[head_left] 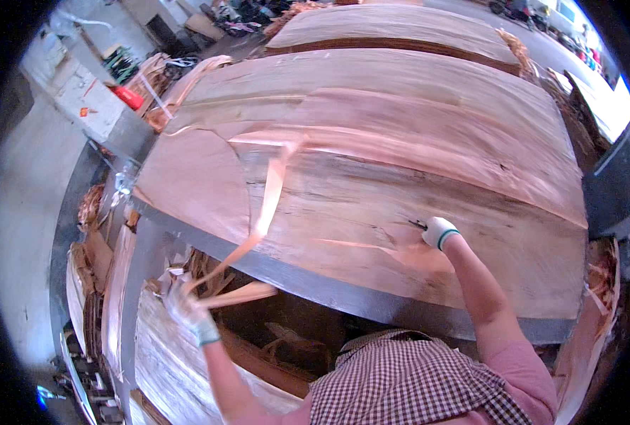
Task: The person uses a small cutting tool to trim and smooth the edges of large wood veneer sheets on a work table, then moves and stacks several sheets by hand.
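Note:
My left hand (pixel 189 313), in a white glove and smeared by motion, is off the table's near edge at the left. It grips a long, thin strip of wood veneer (pixel 271 195) that bends up over the edge onto the sheets; a short end juts out to the right of the hand. My right hand (pixel 439 232), in a white glove with a green-trimmed cuff, is closed over the right part of the veneer sheet (pixel 357 205). From its fingers pokes a small dark tool (pixel 418 224), whose kind I cannot make out.
The grey table edge (pixel 272 278) runs in front of me. Below it, veneer scraps (pixel 287 340) lie in a dark gap. Another veneer stack (pixel 393 28) stands beyond the table. A pale machine housing (pixel 81 95) is at the far left, and more offcuts (pixel 602 273) lean at the right.

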Demonstrator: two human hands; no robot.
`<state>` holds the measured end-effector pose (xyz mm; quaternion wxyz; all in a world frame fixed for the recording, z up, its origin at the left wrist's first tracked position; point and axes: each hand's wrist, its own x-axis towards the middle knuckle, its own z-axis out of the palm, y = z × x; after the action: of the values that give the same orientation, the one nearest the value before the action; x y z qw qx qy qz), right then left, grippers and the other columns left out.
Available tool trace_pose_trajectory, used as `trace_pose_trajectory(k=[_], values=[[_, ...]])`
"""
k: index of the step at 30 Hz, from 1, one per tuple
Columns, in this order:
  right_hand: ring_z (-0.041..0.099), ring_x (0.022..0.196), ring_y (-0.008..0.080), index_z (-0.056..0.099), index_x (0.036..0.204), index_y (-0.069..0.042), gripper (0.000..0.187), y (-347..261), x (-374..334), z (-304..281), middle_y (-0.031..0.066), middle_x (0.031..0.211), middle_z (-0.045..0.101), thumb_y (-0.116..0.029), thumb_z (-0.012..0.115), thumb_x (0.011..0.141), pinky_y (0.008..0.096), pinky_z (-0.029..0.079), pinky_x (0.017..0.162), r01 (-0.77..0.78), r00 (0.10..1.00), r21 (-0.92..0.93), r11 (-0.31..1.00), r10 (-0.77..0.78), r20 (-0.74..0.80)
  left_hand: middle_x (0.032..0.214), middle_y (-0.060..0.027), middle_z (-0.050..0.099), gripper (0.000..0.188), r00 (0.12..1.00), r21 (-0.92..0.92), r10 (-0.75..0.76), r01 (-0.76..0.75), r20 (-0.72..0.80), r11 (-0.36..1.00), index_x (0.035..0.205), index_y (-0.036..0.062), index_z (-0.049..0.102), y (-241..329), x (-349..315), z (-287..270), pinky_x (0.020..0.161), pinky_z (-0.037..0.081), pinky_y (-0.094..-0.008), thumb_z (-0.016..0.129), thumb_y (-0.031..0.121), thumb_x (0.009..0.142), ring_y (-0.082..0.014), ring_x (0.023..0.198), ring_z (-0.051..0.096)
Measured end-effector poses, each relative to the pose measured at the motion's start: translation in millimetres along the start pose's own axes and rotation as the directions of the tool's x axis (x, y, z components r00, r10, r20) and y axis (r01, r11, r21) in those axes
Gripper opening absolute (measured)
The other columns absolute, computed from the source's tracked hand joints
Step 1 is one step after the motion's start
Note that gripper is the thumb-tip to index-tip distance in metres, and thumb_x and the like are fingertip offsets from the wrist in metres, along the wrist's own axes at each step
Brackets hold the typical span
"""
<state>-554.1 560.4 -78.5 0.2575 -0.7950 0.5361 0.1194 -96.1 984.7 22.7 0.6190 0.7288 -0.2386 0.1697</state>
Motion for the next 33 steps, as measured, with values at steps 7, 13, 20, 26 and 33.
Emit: trace_pose_trajectory(k=[7, 13, 20, 26, 33], values=[[0.063, 0.09, 0.0386, 0.07, 0.088, -0.001, 0.027, -4, -15, -7, 0.0227, 0.094, 0.065, -0.019, 0.054, 0.076, 0.042, 0.05, 0.082, -0.018, 0.997, 0.017, 1.0, 0.019, -0.072, 0.105, -0.0159, 0.062, 0.036, 0.731, 0.901, -0.678, 0.237, 0.082, 0.364, 0.106, 0.0017, 0.063, -71, -125, -128, 0.082, 0.051, -0.0382, 0.058, 0.031, 0.086, -0.0251, 0.091, 0.061], [0.064, 0.082, 0.0382, 0.07, 0.084, -0.002, 0.031, -2, 12, 25, 0.0228, 0.085, 0.065, -0.027, 0.056, 0.074, 0.0421, 0.051, 0.078, 0.012, 0.991, -0.029, 1.0, -0.016, -0.134, 0.099, -0.013, 0.066, 0.043, -0.168, 0.859, -0.96, -0.432, 0.222, 0.274, 0.103, 0.0056, 0.068, -75, -234, -124, 0.077, 0.051, -0.036, 0.063, 0.041, 0.08, -0.022, 0.087, 0.062], [0.062, 0.091, 0.036, 0.068, 0.089, 0.001, 0.037, -14, -15, 12, 0.0237, 0.096, 0.064, -0.034, 0.058, 0.08, 0.0406, 0.05, 0.083, -0.172, 0.974, -0.029, 0.985, 0.166, -0.151, 0.076, -0.0094, 0.07, 0.035, -0.311, 0.64, -0.884, -0.61, 0.348, 0.467, 0.081, 0.0038, 0.074, -77, -47, 26, 0.059, 0.051, -0.031, 0.073, 0.037, 0.072, -0.0171, 0.063, 0.063], [0.058, 0.105, 0.0344, 0.069, 0.098, -0.003, 0.028, -30, -12, 27, 0.0193, 0.116, 0.058, -0.021, 0.051, 0.084, 0.0379, 0.048, 0.091, -0.29, 0.94, -0.03, 0.957, 0.279, -0.194, 0.082, -0.019, 0.067, 0.046, -0.551, 0.249, -0.626, -0.607, 0.551, 0.754, 0.105, -0.002, 0.063, -65, -37, 95, 0.068, 0.051, -0.0347, 0.074, 0.029, 0.073, -0.0276, 0.076, 0.066], [0.06, 0.092, 0.0369, 0.06, 0.1, -0.003, 0.024, -25, -16, 39, 0.02, 0.112, 0.053, -0.019, 0.053, 0.085, 0.0421, 0.049, 0.082, -0.266, 0.938, -0.069, 0.961, 0.242, -0.247, 0.137, -0.0272, 0.038, 0.101, -0.768, -0.238, 0.115, -0.051, 0.63, 0.97, 0.139, -0.0108, 0.014, -74, -115, 135, 0.089, 0.045, -0.0346, 0.075, 0.037, 0.074, -0.0305, 0.112, 0.053]])
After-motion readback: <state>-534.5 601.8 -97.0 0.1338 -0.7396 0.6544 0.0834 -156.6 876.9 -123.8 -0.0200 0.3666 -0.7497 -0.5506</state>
